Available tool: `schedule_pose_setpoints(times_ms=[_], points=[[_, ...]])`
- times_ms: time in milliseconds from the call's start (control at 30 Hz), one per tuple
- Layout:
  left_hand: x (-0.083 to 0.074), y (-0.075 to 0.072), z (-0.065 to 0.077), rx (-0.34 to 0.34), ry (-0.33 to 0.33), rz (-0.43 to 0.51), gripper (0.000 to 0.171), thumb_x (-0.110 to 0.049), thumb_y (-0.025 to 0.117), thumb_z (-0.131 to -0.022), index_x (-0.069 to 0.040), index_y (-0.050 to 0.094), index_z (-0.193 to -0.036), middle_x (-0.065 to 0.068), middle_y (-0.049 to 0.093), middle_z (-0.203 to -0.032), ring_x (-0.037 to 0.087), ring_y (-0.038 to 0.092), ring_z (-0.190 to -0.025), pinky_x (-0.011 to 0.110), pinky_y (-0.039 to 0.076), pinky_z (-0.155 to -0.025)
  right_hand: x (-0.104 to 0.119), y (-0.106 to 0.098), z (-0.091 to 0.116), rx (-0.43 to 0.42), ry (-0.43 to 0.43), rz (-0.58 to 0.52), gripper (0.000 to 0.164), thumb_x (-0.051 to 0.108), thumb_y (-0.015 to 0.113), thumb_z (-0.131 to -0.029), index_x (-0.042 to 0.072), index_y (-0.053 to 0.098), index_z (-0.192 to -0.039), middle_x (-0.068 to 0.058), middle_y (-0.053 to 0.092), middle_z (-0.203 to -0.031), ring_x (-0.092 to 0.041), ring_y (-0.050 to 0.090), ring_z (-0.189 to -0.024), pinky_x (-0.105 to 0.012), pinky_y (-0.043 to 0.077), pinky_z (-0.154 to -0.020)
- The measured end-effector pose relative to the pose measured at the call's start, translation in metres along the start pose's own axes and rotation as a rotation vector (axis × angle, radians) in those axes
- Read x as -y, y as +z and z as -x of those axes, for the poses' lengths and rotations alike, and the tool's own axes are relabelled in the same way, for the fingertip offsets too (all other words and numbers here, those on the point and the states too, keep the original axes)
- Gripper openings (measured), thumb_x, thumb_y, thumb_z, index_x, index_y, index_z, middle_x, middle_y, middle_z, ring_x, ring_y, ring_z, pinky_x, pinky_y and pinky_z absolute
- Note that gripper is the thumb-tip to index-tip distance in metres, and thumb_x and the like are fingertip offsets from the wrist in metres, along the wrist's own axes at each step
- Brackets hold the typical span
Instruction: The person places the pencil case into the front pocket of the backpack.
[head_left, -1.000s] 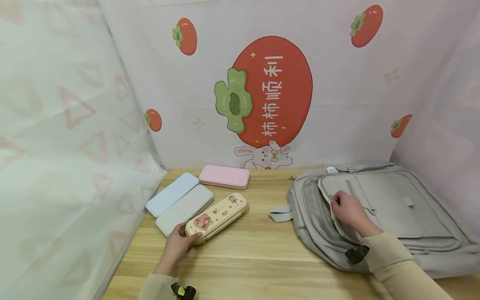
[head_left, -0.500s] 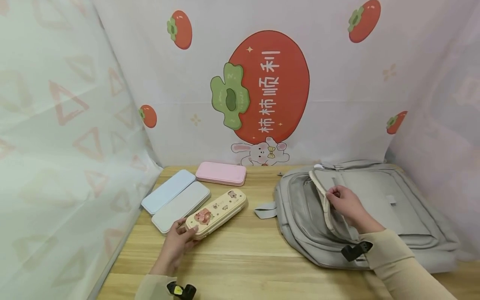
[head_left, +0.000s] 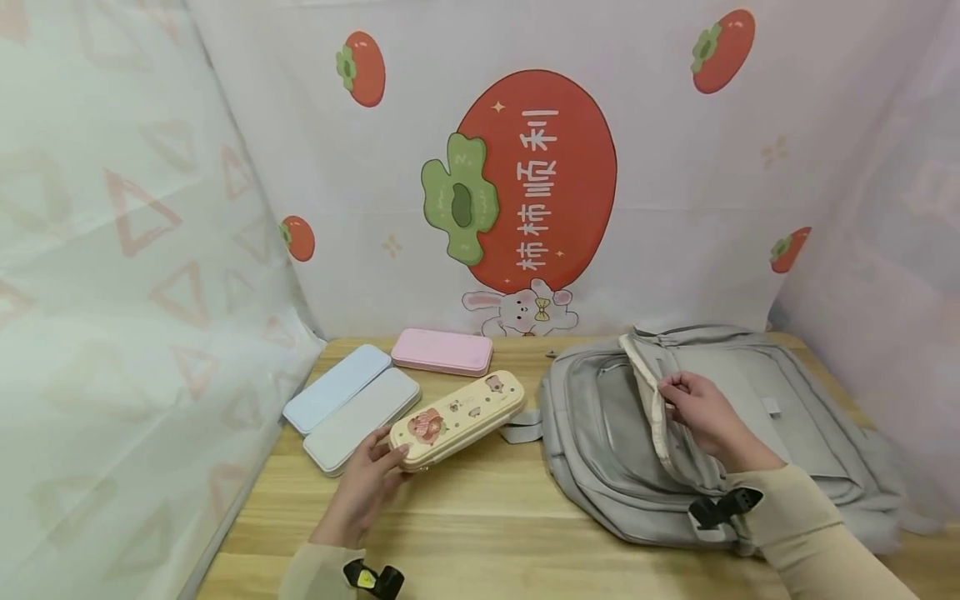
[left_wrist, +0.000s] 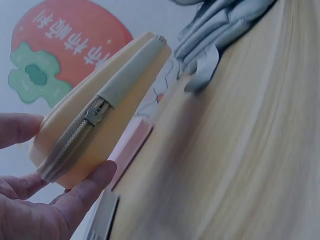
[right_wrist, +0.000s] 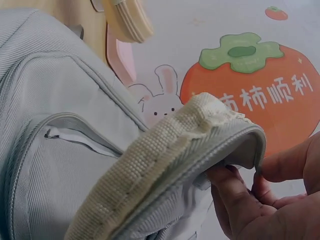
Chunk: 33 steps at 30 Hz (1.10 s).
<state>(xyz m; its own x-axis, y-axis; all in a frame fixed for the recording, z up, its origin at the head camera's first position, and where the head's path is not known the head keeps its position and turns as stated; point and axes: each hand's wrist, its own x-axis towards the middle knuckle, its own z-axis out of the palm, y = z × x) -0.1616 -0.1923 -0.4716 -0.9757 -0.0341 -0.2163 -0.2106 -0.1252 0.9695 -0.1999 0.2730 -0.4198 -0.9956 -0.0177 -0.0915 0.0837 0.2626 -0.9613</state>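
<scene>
My left hand (head_left: 369, 477) holds a cream pencil case (head_left: 459, 418) with cartoon prints by its near end, thumb on top and fingers below. The case is tilted, its far end raised off the table. Its zipper (left_wrist: 93, 116) shows in the left wrist view, closed along the visible stretch. With my right hand (head_left: 705, 417) I pinch the edge of the front pocket flap (head_left: 651, 400) on a grey backpack (head_left: 780, 417) lying on the table. The flap is pulled up, and the pocket's grey lining shows beneath. A cream woven band (right_wrist: 145, 170) runs along the flap's edge.
A light blue case (head_left: 337, 388) and a pale grey case (head_left: 362, 421) lie side by side at the left. Behind them a pink case (head_left: 442, 351) lies near the back curtain. A grey strap (head_left: 522, 428) sticks out from the backpack onto the wooden table (head_left: 480, 533).
My left hand has lifted the cream pencil case and carried it a little right, towards the backpack. My right hand has drawn the pocket flap further up and open.
</scene>
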Motion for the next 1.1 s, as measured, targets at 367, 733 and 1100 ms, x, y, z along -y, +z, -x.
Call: schedule_pose_setpoints(times_ms=[367,733,1100], points=[[-0.008,0.046,-0.003,0.113,0.02,-0.02,0.05,0.0,0.06,-0.101,0.007,0.042,-0.147,0.024,0.054,-0.123,0.021,0.063,-0.092,0.037,0.059,-0.076,-0.002,-0.003,0.002,-0.008,0.019,-0.041,0.018,0.009,0.04,-0.112,-0.008,0.047,-0.111,0.004,0.054,-0.091,-0.005,0.053,-0.078,-0.022,0.05,-0.069],[-0.006,0.067,-0.001,0.197,0.02,-0.012,0.054,-0.003,0.061,-0.101,0.008,0.04,-0.15,0.022,0.055,-0.122,0.02,0.063,-0.091,0.035,0.059,-0.076,-0.004,-0.01,0.004,-0.023,0.002,-0.078,0.016,0.008,0.042,-0.111,-0.006,0.048,-0.108,0.005,0.055,-0.092,-0.002,0.053,-0.083,-0.021,0.051,-0.07],[-0.006,0.079,-0.002,0.237,0.014,-0.042,0.054,-0.006,0.061,-0.102,0.008,0.039,-0.15,0.023,0.054,-0.124,0.02,0.063,-0.092,0.036,0.06,-0.077,-0.006,-0.013,0.008,-0.046,0.001,-0.112,0.016,0.009,0.041,-0.111,-0.005,0.049,-0.108,0.004,0.055,-0.095,-0.002,0.055,-0.087,-0.021,0.052,-0.073]])
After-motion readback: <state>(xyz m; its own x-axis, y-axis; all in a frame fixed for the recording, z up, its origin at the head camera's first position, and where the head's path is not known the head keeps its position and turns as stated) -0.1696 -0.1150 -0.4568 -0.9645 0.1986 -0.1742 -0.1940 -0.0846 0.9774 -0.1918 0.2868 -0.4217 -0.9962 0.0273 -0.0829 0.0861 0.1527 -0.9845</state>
